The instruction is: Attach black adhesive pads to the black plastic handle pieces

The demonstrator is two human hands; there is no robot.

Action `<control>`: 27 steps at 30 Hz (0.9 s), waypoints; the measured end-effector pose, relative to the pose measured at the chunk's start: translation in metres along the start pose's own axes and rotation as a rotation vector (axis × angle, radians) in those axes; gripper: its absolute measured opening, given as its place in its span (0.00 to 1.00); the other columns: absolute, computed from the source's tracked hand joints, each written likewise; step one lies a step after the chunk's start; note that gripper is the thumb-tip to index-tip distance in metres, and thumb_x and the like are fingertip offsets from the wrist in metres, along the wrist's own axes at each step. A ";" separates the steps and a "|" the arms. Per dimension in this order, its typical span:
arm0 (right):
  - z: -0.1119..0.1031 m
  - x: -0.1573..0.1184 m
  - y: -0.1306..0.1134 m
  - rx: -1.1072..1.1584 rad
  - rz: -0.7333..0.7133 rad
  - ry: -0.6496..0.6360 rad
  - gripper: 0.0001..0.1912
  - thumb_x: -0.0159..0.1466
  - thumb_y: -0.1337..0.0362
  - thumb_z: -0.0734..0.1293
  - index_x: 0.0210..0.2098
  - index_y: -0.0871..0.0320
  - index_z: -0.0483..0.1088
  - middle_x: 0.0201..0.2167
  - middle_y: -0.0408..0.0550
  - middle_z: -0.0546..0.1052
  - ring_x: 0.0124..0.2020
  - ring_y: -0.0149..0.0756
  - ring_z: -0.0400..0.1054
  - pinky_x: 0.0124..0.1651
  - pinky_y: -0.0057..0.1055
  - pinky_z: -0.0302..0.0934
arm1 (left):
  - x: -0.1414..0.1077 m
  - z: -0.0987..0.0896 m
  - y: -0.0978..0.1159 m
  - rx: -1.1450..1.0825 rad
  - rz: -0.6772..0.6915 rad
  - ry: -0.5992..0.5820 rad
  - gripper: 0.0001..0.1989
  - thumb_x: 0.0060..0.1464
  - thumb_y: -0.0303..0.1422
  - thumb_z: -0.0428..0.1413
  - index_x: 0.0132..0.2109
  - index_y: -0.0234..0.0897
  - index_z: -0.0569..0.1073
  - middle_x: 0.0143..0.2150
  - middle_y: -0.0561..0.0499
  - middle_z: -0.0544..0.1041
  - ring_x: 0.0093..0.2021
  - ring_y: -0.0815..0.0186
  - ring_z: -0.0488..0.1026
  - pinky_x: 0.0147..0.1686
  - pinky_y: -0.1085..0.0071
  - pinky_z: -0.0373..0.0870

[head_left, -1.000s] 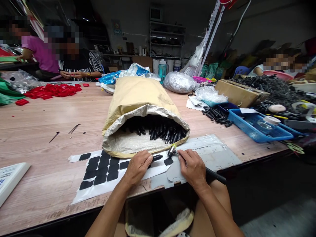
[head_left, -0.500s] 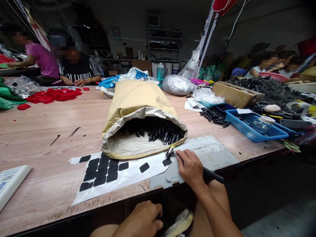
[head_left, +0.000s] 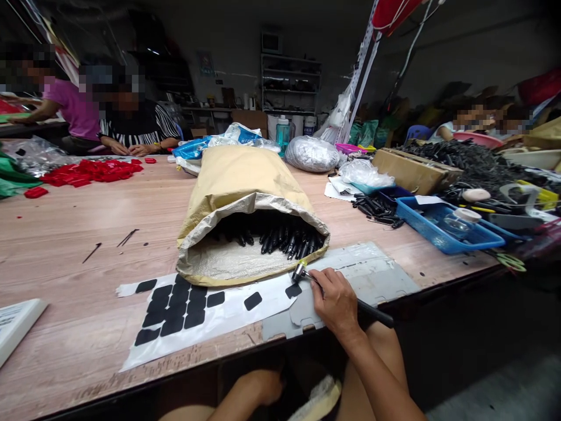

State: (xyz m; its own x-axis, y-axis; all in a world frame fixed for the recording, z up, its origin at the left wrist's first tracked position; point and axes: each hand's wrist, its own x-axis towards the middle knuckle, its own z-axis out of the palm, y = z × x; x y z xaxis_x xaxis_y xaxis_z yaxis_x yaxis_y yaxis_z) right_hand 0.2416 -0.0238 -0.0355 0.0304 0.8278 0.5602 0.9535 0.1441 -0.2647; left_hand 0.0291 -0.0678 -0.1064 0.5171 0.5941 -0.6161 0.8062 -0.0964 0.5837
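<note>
My right hand (head_left: 336, 303) is closed around a small hammer (head_left: 376, 314) with a black handle. The hammer's metal head, with a yellow tip, rests above a grey board (head_left: 372, 272), close to a black square sticker (head_left: 293, 290). More black stickers (head_left: 173, 310) lie on a white backing sheet (head_left: 234, 313) to the left. Just behind, a yellow paper sack (head_left: 249, 175) lies on its side, its mouth facing me, full of black pen-like pieces (head_left: 293, 238). Below the table edge is my left hand (head_left: 265, 385), over my lap; shadow hides its fingers.
Red pieces (head_left: 90, 172) are heaped at the far left, near a seated person's hands. On the right stand a blue basket (head_left: 447, 228), a cardboard box (head_left: 412, 169) and a large pile of black parts (head_left: 482, 161). A white box (head_left: 20, 324) sits at the left edge.
My left hand has dropped deeper under the table edge, its fingers passing into shadow. My right hand keeps hold of the hammer in the same place. The view has shifted slightly.
</note>
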 end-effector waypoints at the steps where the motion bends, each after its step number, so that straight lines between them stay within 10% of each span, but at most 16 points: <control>1: 0.000 0.000 0.000 -0.002 -0.001 0.001 0.12 0.68 0.65 0.63 0.49 0.53 0.74 0.38 0.47 0.74 0.41 0.40 0.64 0.45 0.35 0.56 | -0.015 -0.012 0.009 0.077 0.037 -0.078 0.25 0.52 0.38 0.57 0.58 0.41 0.77 0.53 0.38 0.80 0.56 0.38 0.74 0.55 0.42 0.68; 6: -0.001 0.000 -0.002 -0.012 0.008 0.004 0.12 0.68 0.65 0.63 0.49 0.53 0.74 0.37 0.47 0.74 0.40 0.40 0.63 0.45 0.35 0.56 | -0.062 -0.110 0.055 -0.211 0.386 -0.333 0.21 0.59 0.49 0.54 0.51 0.41 0.78 0.32 0.49 0.80 0.27 0.63 0.76 0.28 0.70 0.72; 12: -0.001 0.001 -0.001 -0.001 0.000 0.002 0.12 0.68 0.66 0.63 0.49 0.53 0.74 0.37 0.47 0.74 0.40 0.40 0.63 0.45 0.35 0.56 | 0.011 -0.212 0.061 -0.025 0.071 0.894 0.11 0.61 0.38 0.53 0.38 0.37 0.76 0.37 0.47 0.80 0.39 0.61 0.76 0.38 0.70 0.67; 17: -0.002 0.001 -0.001 0.019 0.003 -0.009 0.12 0.68 0.66 0.63 0.49 0.53 0.74 0.37 0.47 0.74 0.40 0.40 0.63 0.45 0.35 0.56 | 0.050 -0.223 0.054 0.064 -0.052 0.928 0.11 0.53 0.32 0.57 0.44 0.35 0.76 0.40 0.43 0.81 0.44 0.56 0.76 0.42 0.67 0.66; 27: -0.001 0.001 -0.001 0.017 -0.004 0.016 0.12 0.67 0.65 0.63 0.48 0.53 0.74 0.36 0.47 0.74 0.40 0.39 0.64 0.44 0.34 0.56 | -0.018 -0.191 0.041 0.183 -0.100 0.722 0.06 0.44 0.30 0.57 0.33 0.40 0.75 0.32 0.48 0.78 0.34 0.59 0.74 0.29 0.69 0.57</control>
State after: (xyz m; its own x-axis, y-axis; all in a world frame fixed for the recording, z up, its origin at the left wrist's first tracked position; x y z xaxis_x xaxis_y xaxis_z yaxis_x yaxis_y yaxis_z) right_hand 0.2414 -0.0232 -0.0339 0.0317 0.8187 0.5733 0.9484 0.1564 -0.2758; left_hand -0.0018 0.0698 0.0293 0.1726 0.9771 -0.1247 0.9069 -0.1082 0.4072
